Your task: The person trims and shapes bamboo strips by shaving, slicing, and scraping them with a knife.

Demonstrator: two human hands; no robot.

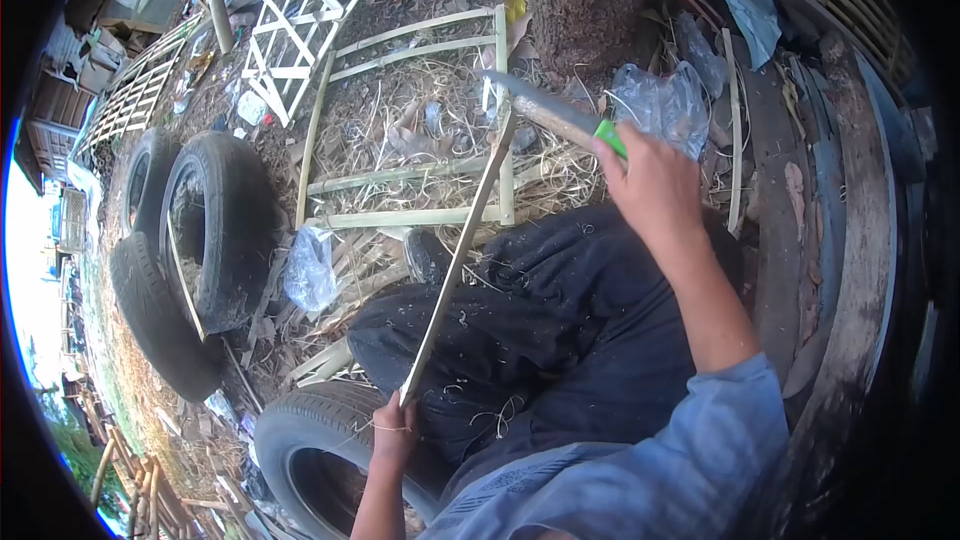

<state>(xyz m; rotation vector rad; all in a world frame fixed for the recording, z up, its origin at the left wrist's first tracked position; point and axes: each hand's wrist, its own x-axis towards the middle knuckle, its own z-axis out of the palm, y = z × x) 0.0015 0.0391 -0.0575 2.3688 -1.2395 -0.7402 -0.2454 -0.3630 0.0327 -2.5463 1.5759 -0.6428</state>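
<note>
My right hand (655, 180) is closed around the green handle of a long knife (545, 105), whose blade points up and to the left. In my left hand (393, 430) is the lower end of a long, narrow bamboo strip (455, 275). The strip slants up across my dark trousers, and its far end lies close to the blade; I cannot tell whether they touch. Thin curled shavings cling to the trousers. Beyond my legs a rectangular bamboo frame (503, 155) rests on the ground among more shavings.
A bamboo lattice (290, 30) lies past the frame. Several old tyres (240, 230) stand at the left, and another tyre (290, 430) is beside my left arm. A tree trunk (590, 5) rises ahead. Clear plastic bags (665, 105) and wooden planks (865, 210) lie at the right.
</note>
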